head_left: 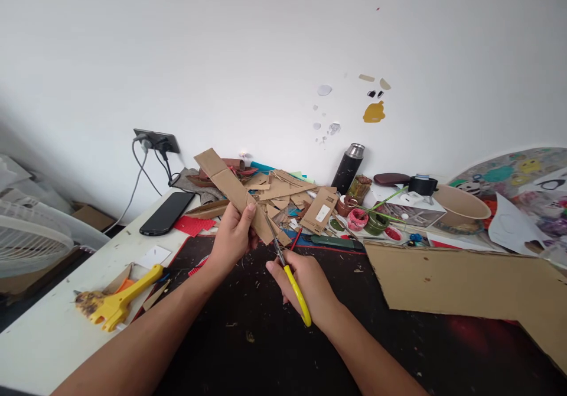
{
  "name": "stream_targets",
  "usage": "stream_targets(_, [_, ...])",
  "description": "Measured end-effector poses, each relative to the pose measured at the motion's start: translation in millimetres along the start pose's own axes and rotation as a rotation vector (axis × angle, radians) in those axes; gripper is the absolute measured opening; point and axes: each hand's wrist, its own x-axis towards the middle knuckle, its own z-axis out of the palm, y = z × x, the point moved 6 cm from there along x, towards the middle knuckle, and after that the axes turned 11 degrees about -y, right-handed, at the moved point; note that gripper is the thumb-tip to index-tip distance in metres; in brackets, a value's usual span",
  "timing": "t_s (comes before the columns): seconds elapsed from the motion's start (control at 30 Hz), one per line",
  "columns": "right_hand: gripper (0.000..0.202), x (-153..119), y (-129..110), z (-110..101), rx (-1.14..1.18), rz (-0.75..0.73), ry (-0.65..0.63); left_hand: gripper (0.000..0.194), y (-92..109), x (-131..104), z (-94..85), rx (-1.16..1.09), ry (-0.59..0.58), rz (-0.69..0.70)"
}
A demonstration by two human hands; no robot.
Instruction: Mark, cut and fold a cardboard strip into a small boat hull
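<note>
My left hand point(233, 232) pinches a long cardboard strip point(228, 184) near its lower end, thumb on top. The strip tilts up toward the far left, held above the table. In my right hand point(305, 283) is a pair of scissors point(296, 292) with yellow handles. Their metal blades point up at the lower right end of the strip and meet its edge there. Part of the scissors' grip is hidden by my fingers. Behind both hands lies a heap of cardboard scraps point(283, 189).
A yellow glue gun point(121, 301) and a black phone point(167, 213) lie on the left. A black flask point(348, 168), paint jars point(357, 219) and a green utility knife point(334, 242) stand or lie behind. A large cardboard sheet point(447, 281) covers the right side.
</note>
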Motion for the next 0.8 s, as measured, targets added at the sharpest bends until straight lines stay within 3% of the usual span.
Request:
stream_targets(0.17, [0.038,0.0,3.6,3.0,0.179,-0.007,-0.066,0.049,-0.2,-0.7,-3.4,-0.023,0.031,-0.004])
stream_targets(0.3, [0.055,-1.0,-0.2,0.9,0.286,-0.009,-0.114,0.048,6.7,-1.5,-5.2,-0.024,0.039,0.031])
stream_targets(0.5, [0.068,-5.1,-10.3,-4.0,0.282,-0.027,-0.149,0.052,29.9,-7.8,-2.8,0.051,0.031,0.090])
stream_targets(0.8, [0.066,-5.8,-9.3,-0.4,0.191,-0.055,-0.100,0.048,24.8,-9.0,-1.0,-0.017,0.026,0.040])
